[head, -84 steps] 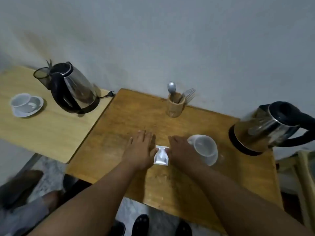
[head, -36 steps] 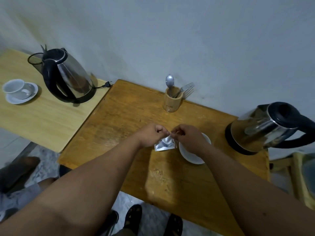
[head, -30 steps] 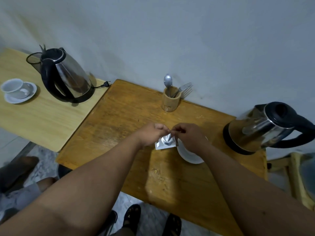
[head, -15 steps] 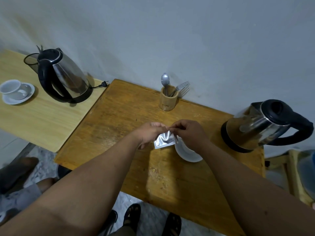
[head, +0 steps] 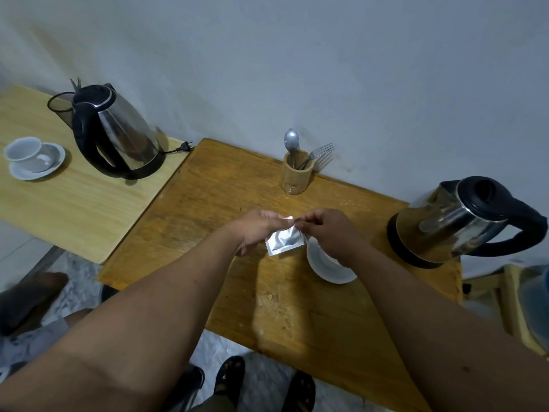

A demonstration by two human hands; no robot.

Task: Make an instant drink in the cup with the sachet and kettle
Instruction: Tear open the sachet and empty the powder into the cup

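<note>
Sachet at frame centre, held just above the counter, silver, hanging down. Left hand and right hand both have fingers pinching its top edge, tips nearly touching. Cup and saucer just right of the sachet, mostly hidden under the right hand. Kettle at right edge. Holder with spoon and fork at back. Second kettle and second cup upper left.
</note>
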